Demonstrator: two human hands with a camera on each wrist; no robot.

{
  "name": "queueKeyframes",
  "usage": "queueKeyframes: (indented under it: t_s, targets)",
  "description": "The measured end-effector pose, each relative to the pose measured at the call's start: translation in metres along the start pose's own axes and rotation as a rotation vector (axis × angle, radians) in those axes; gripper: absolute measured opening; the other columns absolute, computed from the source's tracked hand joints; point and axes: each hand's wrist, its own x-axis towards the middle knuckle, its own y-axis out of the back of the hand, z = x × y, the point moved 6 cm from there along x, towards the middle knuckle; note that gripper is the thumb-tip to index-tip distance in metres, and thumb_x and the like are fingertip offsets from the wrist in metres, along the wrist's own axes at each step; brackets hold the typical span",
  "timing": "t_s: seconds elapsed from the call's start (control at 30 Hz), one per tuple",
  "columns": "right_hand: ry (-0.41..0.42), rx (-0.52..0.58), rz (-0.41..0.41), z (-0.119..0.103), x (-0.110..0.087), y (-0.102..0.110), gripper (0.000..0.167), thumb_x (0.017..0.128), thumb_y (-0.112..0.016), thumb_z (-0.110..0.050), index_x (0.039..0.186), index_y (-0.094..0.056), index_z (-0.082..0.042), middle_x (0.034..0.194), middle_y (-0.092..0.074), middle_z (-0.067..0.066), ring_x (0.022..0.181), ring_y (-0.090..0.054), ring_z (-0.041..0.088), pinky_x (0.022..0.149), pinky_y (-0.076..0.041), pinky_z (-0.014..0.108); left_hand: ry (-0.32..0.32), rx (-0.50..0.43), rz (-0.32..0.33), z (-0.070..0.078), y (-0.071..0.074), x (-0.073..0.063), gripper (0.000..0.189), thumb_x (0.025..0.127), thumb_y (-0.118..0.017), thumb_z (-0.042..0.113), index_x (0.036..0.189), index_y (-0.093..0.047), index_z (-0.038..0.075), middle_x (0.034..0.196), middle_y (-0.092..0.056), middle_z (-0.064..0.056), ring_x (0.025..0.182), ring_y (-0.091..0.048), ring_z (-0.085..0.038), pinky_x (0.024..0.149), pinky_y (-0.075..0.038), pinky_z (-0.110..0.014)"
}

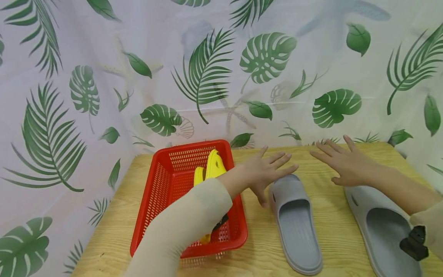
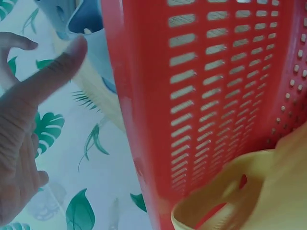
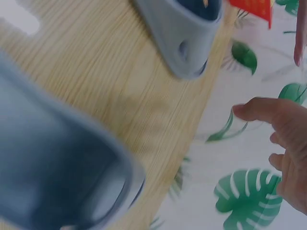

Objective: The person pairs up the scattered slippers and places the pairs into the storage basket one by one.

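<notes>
My left hand is spread with nothing in it, near the toe of a grey slipper and past the right rim of a red basket. My right hand, also spread, hovers by the toe of a second grey slipper, whose heel side is partly behind my sleeve. Yellow slippers lie in the basket, mostly hidden by my left arm. In the left wrist view, the left thumb points toward the basket's rim. The right wrist view has the right hand beyond both slippers' toes.
The wooden table carries the basket on its left and the grey slippers on its right. A white cloth printed with green leaves hangs behind it and along the left side.
</notes>
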Motion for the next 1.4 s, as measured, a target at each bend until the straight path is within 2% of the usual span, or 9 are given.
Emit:
queueKeyframes:
  t_s: [0.2, 0.3, 0.37, 0.5, 0.6, 0.73, 1.03, 1.2, 1.4]
  targets:
    - [0.117, -0.148, 0.001, 0.016, -0.025, -0.017, 0.095, 0.057, -0.088, -0.016, 0.138, -0.039, -0.012, 0.144, -0.038, 0.022, 0.129, -0.038, 0.045, 0.101, -0.018, 0.068, -0.091, 0.123, -0.024, 0.010, -0.006, 0.023, 0.133, 0.061, -0.070, 0.074, 0.150, 0.018, 0.027, 0.158, 0.016, -0.003, 0.146, 0.010, -0.020, 0.114, -0.004, -0.054]
    - [0.180, -0.177, 0.018, 0.022, -0.041, -0.025, 0.098, 0.055, -0.086, -0.006, 0.140, -0.038, -0.015, 0.142, -0.043, 0.018, 0.127, -0.041, 0.042, 0.106, -0.013, 0.065, -0.120, 0.187, -0.032, 0.016, -0.010, 0.033, 0.134, 0.059, -0.070, 0.074, 0.149, 0.019, 0.028, 0.158, 0.016, -0.001, 0.146, 0.011, -0.019, 0.115, -0.005, -0.053]
    - [0.232, -0.198, 0.035, 0.026, -0.056, -0.030, 0.114, 0.050, -0.087, -0.002, 0.146, -0.029, -0.023, 0.140, -0.046, 0.014, 0.129, -0.040, 0.039, 0.111, -0.004, 0.060, -0.130, 0.207, -0.031, 0.020, -0.011, 0.039, 0.135, 0.059, -0.071, 0.073, 0.149, 0.019, 0.028, 0.158, 0.016, -0.001, 0.146, 0.010, -0.017, 0.115, -0.005, -0.051]
    - [0.387, -0.288, 0.140, 0.032, -0.085, -0.037, 0.153, 0.033, -0.090, -0.002, 0.152, 0.001, -0.028, 0.158, -0.012, 0.003, 0.146, -0.002, 0.027, 0.113, 0.009, 0.050, -0.152, 0.238, -0.018, 0.028, -0.010, 0.048, 0.133, 0.061, -0.072, 0.070, 0.149, 0.018, 0.028, 0.158, 0.015, 0.000, 0.146, 0.008, -0.016, 0.115, -0.006, -0.050]
    - [0.472, -0.338, 0.213, 0.036, -0.101, -0.043, 0.162, 0.025, -0.089, -0.001, 0.152, 0.009, -0.024, 0.156, 0.017, -0.006, 0.140, 0.021, 0.012, 0.114, 0.011, 0.045, -0.173, 0.213, -0.012, 0.034, -0.009, 0.053, 0.135, 0.060, -0.073, 0.069, 0.149, 0.018, 0.028, 0.159, 0.014, 0.000, 0.146, 0.007, -0.015, 0.116, -0.007, -0.048]
    - [0.522, -0.332, 0.226, 0.041, -0.109, -0.053, 0.158, 0.024, -0.087, 0.007, 0.153, -0.001, -0.022, 0.157, 0.014, -0.005, 0.142, 0.016, 0.013, 0.114, 0.011, 0.041, -0.199, 0.165, -0.061, 0.041, -0.017, 0.058, 0.137, 0.059, -0.075, 0.067, 0.148, 0.021, 0.029, 0.158, 0.016, 0.002, 0.146, 0.008, -0.013, 0.116, -0.009, -0.045]
    - [0.648, -0.405, 0.188, 0.034, -0.110, -0.075, 0.150, 0.027, -0.092, -0.028, 0.153, -0.011, -0.019, 0.160, -0.003, 0.002, 0.145, 0.008, 0.017, 0.113, 0.012, 0.042, -0.275, 0.196, -0.169, 0.060, -0.037, 0.069, 0.132, 0.066, -0.078, 0.055, 0.148, 0.022, 0.028, 0.157, 0.014, 0.012, 0.144, 0.007, -0.005, 0.117, -0.010, -0.038]
    - [0.636, -0.373, 0.190, 0.031, -0.111, -0.077, 0.155, 0.026, -0.093, -0.027, 0.153, -0.004, -0.018, 0.159, 0.010, 0.001, 0.144, 0.014, 0.015, 0.113, 0.014, 0.040, -0.258, 0.150, -0.171, 0.063, -0.043, 0.071, 0.125, 0.070, -0.077, 0.051, 0.150, 0.015, 0.028, 0.158, 0.005, 0.012, 0.144, 0.001, -0.005, 0.116, -0.012, -0.035]
    - [0.584, -0.257, 0.114, 0.034, -0.108, -0.077, 0.168, 0.017, -0.085, -0.063, 0.153, 0.000, -0.015, 0.153, 0.026, -0.003, 0.138, 0.027, 0.011, 0.109, 0.022, 0.033, -0.274, 0.139, -0.142, 0.060, -0.041, 0.068, 0.114, 0.070, -0.076, 0.055, 0.152, -0.002, 0.026, 0.156, -0.014, 0.009, 0.142, -0.015, -0.006, 0.116, -0.015, -0.034]
